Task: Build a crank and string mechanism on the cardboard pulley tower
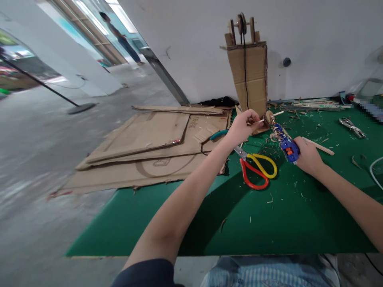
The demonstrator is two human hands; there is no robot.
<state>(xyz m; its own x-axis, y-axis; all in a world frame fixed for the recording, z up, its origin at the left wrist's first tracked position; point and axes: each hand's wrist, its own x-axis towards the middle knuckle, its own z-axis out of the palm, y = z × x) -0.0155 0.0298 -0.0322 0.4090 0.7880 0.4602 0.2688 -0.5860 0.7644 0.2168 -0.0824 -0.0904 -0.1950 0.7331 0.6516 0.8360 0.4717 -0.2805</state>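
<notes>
My left hand is closed, its fingers pinching a thin wooden stick. A small round cardboard wheel sits around that stick, just right of my fingertips. My right hand is wrapped round a blue hot glue gun, whose messy front end points at the wheel; whether they touch I cannot tell. Behind my left hand stands an upright cardboard tower, with a cardboard pulley on top and a black cord hanging down. Scissors with red and yellow handles lie below my hands.
Stacked cardboard sheets cover the green table's left side and overhang it. Teal-handled pliers rest there. Scraps, a wooden strip, a metal hand tool and a pale cable lie right. A person stands far off.
</notes>
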